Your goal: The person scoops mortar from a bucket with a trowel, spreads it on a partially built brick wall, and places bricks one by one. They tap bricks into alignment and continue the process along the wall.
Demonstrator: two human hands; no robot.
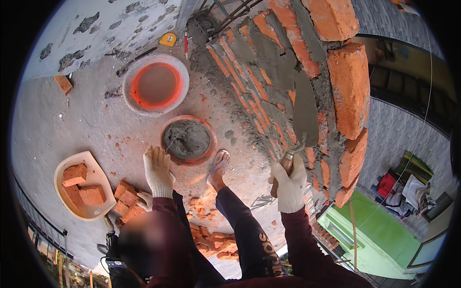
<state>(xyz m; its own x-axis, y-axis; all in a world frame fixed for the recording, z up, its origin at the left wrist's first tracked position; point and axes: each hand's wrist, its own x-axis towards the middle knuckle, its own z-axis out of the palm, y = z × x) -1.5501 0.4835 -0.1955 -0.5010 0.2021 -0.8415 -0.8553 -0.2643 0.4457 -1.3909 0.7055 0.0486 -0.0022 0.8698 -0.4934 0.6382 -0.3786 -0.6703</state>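
Trowel [306, 113] gripped in the right hand [291, 185], left hand [158, 172] held open; mortar [276, 65] is apparently being smoothed onto the brick wall [349, 91], steady pressure seemingly called for.

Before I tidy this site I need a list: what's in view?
Brick wall: 1, orange, upper right
Trowel: 1, grey, at brick wall
Bucket: 1, orange, centre
Mortar: 1 batch, grey, in bucket
Basin: 1, white-orange, above bucket
Tape measure: 1, yellow, above basin
Stick: 1, red, beside tape measure
Bar: 1, black, beside basin
Tub: 1, cream, left
Tub bricks: 3, orange, in tub
Loose bricks: several, orange, beside tub
Brick pile: 1, orange, bottom centre
Lone brick: 1, orange, upper left
Plaster wall: 1, white, upper left
Clothes: several, mixed, right
Floor: 1, grey, left
Co-worker's hand: 1, white-gloved, at loose bricks
Legs: 2, navy, bottom centre
Left hand: 1, white-gloved, near bucket
Right hand: 1, white-gloved, holding trowel
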